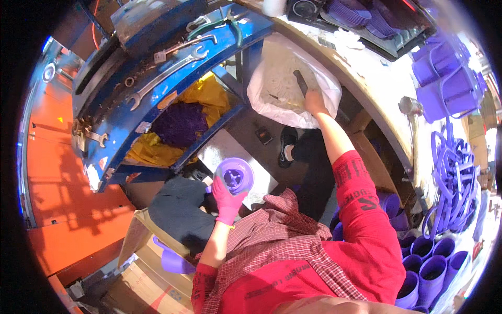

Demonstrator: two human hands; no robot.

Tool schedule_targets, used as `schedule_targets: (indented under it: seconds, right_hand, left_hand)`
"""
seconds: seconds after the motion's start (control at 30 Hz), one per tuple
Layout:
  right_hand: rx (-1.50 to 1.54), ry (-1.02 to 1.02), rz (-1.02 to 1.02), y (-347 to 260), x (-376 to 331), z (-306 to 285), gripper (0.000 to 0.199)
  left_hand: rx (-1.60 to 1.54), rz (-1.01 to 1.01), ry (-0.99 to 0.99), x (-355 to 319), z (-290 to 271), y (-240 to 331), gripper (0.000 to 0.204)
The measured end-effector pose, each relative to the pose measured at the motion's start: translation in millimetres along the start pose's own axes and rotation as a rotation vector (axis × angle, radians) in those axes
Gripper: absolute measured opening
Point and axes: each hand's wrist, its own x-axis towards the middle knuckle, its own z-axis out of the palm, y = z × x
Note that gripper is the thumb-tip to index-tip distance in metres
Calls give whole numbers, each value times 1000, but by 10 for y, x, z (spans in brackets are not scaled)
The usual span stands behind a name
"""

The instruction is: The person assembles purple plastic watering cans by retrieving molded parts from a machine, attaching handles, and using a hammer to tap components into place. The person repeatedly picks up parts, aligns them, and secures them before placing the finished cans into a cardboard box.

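Down near the middle of the view, the left hand [228,201], in a pink glove, has its grip wrapped around a purple plastic cup [235,175], fingers pressed to its side, the open mouth facing up at the camera. At about one o'clock from the cup, the right hand [315,102] reaches into a white plastic bag [272,78] full of pale small parts; its grip looks closed on something there, close by a dark handle [301,82], though what it pinches is too small to tell. The bag leans against the curved bench [366,73]. At ten o'clock from the cup stands a blue metal frame [172,78] carrying wrenches [162,78], with yellow and purple material beneath. At four o'clock, stacked purple cups [426,269] stand in rows, and purple handles [455,178] lie heaped at three o'clock.
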Motion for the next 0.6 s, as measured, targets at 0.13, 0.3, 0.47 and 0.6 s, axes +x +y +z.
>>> schedule_targets:
  seconds: [0.13,0.3,0.47,0.6]
  right_hand:
    - [-19,-97,-25,4,33,-278,37]
    - [564,45,-183,-192,-1153,-1061,49]
    - [1570,184,-96,-1024,-1951,-1253,36]
    - [2070,77,-586,-1727,-2084,-1448,16]
  left_hand:
    - [-97,10,187,136,163,-58,110]
    - [-361,12,120,313,63,-5,110]
    - [-313,142,79,418,82,-38,114]
    - [-330,184,79,440,128,-114,119]
